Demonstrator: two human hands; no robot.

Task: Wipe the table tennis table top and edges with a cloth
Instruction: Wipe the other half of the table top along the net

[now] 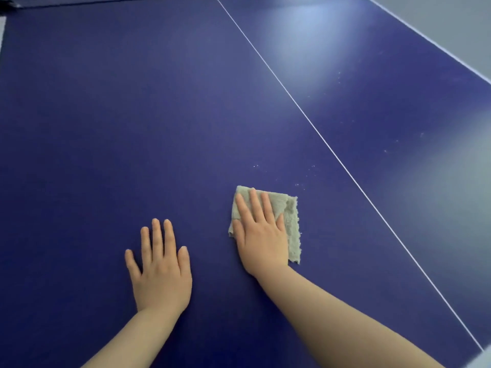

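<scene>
The dark blue table tennis table (132, 115) fills almost the whole view. A folded grey-green cloth (292, 224) lies flat on it, right of centre. My right hand (261, 232) presses flat on the cloth with the fingers spread, covering most of its left part. My left hand (159, 266) rests palm down on the bare table, a hand's width to the left of the cloth, fingers apart and holding nothing.
A thin white centre line (332, 152) runs diagonally from the top middle to the lower right. Small white specks (297, 179) lie just beyond the cloth and past the line. The table's white right edge (425, 35) borders grey floor (451, 17).
</scene>
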